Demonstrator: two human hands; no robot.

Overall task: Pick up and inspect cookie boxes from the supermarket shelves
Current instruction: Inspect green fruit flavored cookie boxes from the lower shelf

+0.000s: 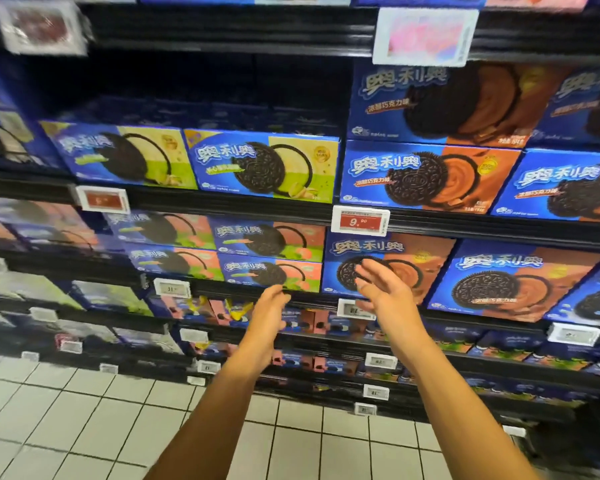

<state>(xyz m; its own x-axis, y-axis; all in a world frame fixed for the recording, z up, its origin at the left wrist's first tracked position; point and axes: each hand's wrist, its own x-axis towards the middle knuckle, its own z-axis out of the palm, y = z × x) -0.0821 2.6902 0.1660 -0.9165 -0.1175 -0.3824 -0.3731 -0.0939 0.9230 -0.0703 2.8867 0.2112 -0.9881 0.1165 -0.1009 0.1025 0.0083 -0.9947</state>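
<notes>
Blue cookie boxes fill the supermarket shelves. My left hand [269, 311] reaches forward with relaxed fingers, just below a blue and pink-green box [271, 274] on the lower middle shelf, holding nothing. My right hand [383, 289] is raised with straight, spread fingers in front of a blue and orange chocolate box [388, 263]. Whether it touches the box I cannot tell. Above sit a blue and green pistachio box [264, 166] and another blue and orange box [426, 176].
A price tag reading 9.90 [360, 220] hangs on the black shelf edge [499, 228]. More tags line the lower shelf rails [172, 288]. Small snack packs [222, 308] fill the shelves below. White floor tiles [66, 420] lie at bottom left.
</notes>
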